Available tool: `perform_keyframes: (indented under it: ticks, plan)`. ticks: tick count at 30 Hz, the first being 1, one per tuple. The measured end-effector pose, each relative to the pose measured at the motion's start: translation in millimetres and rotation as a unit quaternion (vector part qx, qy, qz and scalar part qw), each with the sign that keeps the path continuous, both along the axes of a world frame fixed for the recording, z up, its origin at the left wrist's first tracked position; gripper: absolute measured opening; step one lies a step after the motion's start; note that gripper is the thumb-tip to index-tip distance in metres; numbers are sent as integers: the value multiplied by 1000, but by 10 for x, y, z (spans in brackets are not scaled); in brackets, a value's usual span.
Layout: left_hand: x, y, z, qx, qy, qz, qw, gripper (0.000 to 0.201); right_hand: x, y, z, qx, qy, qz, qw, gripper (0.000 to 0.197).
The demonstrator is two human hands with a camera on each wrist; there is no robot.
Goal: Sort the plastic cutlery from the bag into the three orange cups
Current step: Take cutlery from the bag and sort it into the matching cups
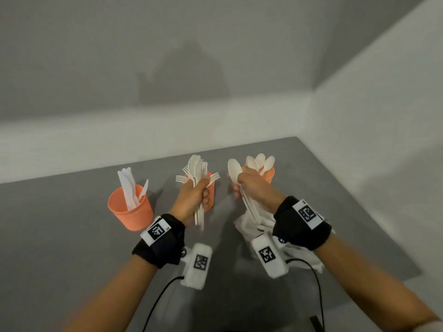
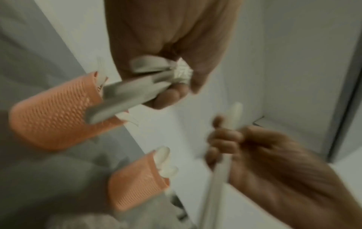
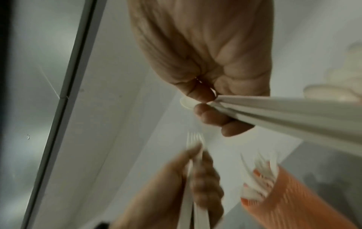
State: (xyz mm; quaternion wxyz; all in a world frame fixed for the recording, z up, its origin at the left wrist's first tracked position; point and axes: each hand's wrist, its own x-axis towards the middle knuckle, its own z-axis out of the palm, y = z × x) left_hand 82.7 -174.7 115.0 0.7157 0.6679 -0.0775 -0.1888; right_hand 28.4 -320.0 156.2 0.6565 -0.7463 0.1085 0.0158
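Three orange cups stand in a row on the grey table (image 1: pixel 72 236). The left cup (image 1: pixel 130 209) holds knives, the middle cup (image 1: pixel 211 191) forks, the right cup (image 1: pixel 269 177) spoons. My left hand (image 1: pixel 200 191) grips a bunch of white forks (image 1: pixel 197 168) upright in front of the middle cup. My right hand (image 1: pixel 243 185) grips a few spoons (image 1: pixel 233 170) by their handles, just left of the spoon cup. The white bag (image 1: pixel 244 225) lies crumpled under my right wrist. The right wrist view shows my fingers (image 3: pixel 207 114) pinching the spoon handles (image 3: pixel 293 114).
White walls close in behind and to the right of the table. The table's right edge (image 1: pixel 359 202) runs near the spoon cup. Black cables (image 1: pixel 158 300) trail from both wrist cameras toward the near edge.
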Motion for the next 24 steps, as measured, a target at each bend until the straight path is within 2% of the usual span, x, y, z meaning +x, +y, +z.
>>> perform_keyframes:
  ticks: [4,7,10,15,20,24]
  plan:
    - [388,50,-61,46,-20,67,997,42,158,-421,273,63,-68,-63,994,30]
    - [638,25,91,24,-67,129,989,34,314,-691,381,67,-134,-131,980,31]
    - [785,-62,222,-5,-127,162,979,21,442,-864,318,38,-173,-163,971,30]
    - [848,-175,-60,44,-218,204,953,23,582,-986,-15,12,-154,-183,971,32]
    - [750,-171,-445,180,-226,197,937,49,712,-1051,-382,4,-113,-206,972,29]
    - [781,-166,-640,305,-277,163,896,65,791,-1056,-587,-35,-65,-223,972,22]
